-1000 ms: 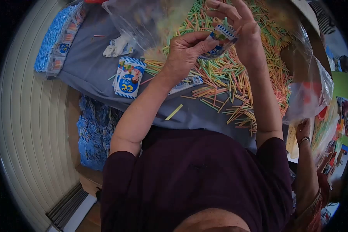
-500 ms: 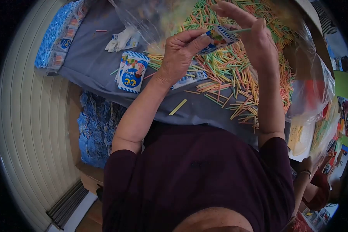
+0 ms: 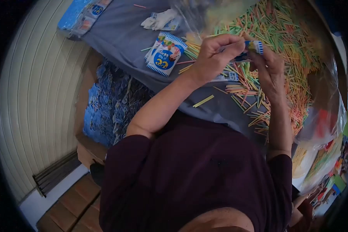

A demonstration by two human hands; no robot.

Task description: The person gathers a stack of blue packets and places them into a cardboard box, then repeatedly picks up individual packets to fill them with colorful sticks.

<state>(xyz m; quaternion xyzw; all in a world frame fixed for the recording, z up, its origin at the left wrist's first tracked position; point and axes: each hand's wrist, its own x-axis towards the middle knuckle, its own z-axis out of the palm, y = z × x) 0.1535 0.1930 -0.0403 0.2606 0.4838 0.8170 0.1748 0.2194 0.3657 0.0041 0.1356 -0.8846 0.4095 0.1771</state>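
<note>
My left hand point(image 3: 217, 58) pinches one side of a small blue-and-white printed packet point(image 3: 255, 47). My right hand point(image 3: 272, 71) has its fingers closed on the packet's other side, and its fingertips are partly hidden. Beneath and beyond both hands spreads a heap of thin pink, green, yellow and orange sticks point(image 3: 286, 38). Left of my left hand lies a small stack of similar packets point(image 3: 167, 56). Another packet point(image 3: 231, 75) lies flat just below that hand. Nearer my body, a few yellow-green sticks point(image 3: 203, 101) rest on the grey cloth point(image 3: 120, 42).
A crumpled white item point(image 3: 160, 19) lies on a packet at the back. Clear plastic point(image 3: 189, 15) stands behind the heap, with more plastic at right. A blue-wrapped bundle point(image 3: 75, 17) sits far left. Below the table edge is a carton of blue wrappers point(image 3: 100, 108). Another person is partly visible lower right.
My right hand has come down from its raised, spread pose and closed on the packet. The green stick it held no longer shows. The view has shifted, so the table appears farther right.
</note>
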